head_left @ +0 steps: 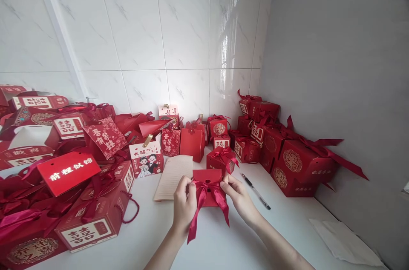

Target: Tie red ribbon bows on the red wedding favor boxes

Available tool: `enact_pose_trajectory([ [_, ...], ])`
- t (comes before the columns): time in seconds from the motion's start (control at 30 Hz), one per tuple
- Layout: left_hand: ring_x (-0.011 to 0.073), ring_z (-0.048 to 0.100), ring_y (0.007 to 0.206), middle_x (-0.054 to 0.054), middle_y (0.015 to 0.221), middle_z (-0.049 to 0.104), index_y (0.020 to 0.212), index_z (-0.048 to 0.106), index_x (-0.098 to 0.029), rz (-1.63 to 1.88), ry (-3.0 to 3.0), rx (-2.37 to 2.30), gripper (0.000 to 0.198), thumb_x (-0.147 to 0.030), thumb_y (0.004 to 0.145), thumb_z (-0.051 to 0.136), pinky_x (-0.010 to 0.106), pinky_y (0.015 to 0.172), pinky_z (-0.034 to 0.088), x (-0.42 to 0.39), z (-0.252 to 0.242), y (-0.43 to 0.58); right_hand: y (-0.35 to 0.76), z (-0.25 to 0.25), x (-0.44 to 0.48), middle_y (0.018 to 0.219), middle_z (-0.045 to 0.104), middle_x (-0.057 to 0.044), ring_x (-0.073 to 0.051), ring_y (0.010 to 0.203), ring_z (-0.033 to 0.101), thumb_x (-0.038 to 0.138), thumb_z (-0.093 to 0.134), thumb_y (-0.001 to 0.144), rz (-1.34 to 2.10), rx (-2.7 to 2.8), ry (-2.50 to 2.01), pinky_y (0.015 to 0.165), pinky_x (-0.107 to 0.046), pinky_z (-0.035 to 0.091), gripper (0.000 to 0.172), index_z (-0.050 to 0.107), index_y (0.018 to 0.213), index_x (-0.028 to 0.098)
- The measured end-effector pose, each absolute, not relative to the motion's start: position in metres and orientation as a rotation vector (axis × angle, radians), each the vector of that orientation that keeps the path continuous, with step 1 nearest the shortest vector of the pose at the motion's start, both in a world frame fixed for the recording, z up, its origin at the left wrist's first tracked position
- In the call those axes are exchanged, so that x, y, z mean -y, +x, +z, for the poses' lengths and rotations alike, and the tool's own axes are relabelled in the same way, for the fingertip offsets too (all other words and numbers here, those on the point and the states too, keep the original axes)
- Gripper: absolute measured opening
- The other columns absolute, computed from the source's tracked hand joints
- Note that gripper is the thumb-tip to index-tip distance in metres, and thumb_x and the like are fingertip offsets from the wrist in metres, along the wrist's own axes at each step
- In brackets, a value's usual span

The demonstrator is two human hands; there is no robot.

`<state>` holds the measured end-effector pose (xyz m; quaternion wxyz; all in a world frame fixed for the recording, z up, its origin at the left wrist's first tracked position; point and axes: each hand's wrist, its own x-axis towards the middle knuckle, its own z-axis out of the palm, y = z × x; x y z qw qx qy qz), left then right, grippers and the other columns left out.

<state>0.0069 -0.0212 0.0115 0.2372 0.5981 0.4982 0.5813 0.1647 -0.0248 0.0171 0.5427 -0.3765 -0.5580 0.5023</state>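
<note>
A small red gift box [213, 202] stands on the white table in front of me, with a dark red ribbon [202, 210] tied in a bow across its front. Two long ribbon tails hang down toward me. My left hand [185, 202] is closed at the bow's left side, thumb and fingers pinching the ribbon. At the other side, my right hand [237, 195] pinches the right loop between thumb and fingertips. Behind this box sits another red box with a bow [221, 158]. An open lined notebook [174, 176] lies just beyond my left hand.
Many red boxes and bags [92, 202] crowd the left side. More ribboned boxes [297, 163] are stacked along the right wall. A black-tipped pen [255, 191] lies right of my hands, and white paper [347, 242] rests near the right edge. A tiled wall [185, 27] closes the back.
</note>
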Motion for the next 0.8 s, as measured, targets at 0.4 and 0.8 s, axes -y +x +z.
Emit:
enact_pose_trajectory([
  [0.4,0.0122,0.035,0.052,-0.005,0.055,0.034,0.061,0.029,-0.023,1.553,1.53,-1.307,0.024,-0.034,0.08,0.036,0.022,0.051,0.032,0.02,0.013,0.008,0.165,0.015,0.023,0.059,0.036,0.005,-0.009,0.055,0.031,0.049,0.06,0.072,1.353,1.184,-0.8,0.056,-0.023,0.03,0.042,0.033,0.058,0.02],
  [0.8,0.0093,0.024,0.05,-0.007,0.054,0.021,0.058,0.021,-0.022,1.502,1.713,-1.286,0.037,-0.037,0.082,0.043,0.022,0.048,0.024,0.022,0.014,0.003,0.167,0.013,0.026,0.056,0.035,0.005,-0.01,0.053,0.032,0.055,0.058,0.074,1.261,1.28,-0.847,0.054,-0.024,0.03,0.046,0.035,0.056,0.02],
])
